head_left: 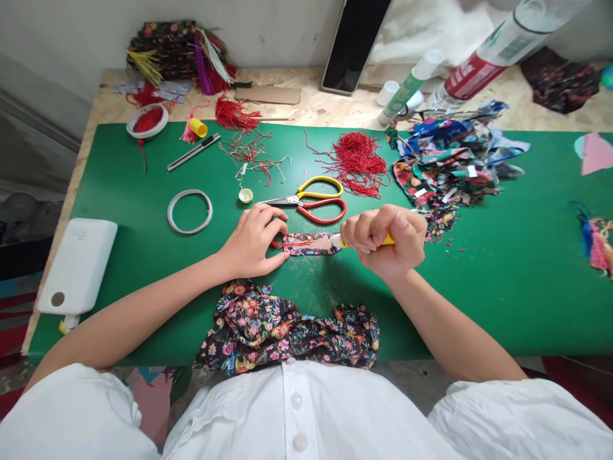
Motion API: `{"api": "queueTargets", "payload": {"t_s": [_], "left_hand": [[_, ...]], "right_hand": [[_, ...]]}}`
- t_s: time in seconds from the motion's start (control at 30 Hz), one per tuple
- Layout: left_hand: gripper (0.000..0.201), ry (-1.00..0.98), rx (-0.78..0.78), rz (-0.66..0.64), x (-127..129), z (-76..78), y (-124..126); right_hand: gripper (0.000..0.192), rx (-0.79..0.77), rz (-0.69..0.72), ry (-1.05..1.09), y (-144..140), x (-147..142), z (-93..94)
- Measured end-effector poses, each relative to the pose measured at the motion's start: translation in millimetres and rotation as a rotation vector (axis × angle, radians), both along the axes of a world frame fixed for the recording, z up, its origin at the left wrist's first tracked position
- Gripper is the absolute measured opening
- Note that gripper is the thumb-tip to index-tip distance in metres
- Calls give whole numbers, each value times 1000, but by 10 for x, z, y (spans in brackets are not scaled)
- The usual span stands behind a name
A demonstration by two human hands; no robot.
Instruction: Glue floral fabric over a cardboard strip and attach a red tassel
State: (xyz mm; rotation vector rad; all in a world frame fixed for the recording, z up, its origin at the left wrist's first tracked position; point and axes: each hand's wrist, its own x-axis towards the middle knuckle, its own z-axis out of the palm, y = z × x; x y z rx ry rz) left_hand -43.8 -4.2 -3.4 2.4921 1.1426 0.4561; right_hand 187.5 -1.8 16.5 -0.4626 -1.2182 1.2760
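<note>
left hand [253,243] pinned the thin, floppy fabric strip [311,243] flat by its left end; right hand [385,239] fisted tight around a yellow-handled tool [389,241].

Floral fabric strip [313,243] w/ red thread [292,243], flat on green mat.
</note>
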Motion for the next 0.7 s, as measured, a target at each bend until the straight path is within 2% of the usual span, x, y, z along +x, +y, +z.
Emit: {"api": "queueTargets", "payload": {"t_s": [0.17, 0.4, 0.57, 0.7], "left_hand": [[25, 9, -20, 8, 4, 6, 0], [25, 10, -12, 12, 8, 9, -2], [25, 6, -20, 13, 10, 13, -4], [25, 10, -18, 12, 8, 5, -2]], "right_hand": [[47, -41, 24, -38, -2, 16, -8], [45, 17, 111, -178, -35, -16, -172], [42, 100, 117, -63, -28, -99, -238], [39, 61, 90, 2, -5, -157, -217]]}}
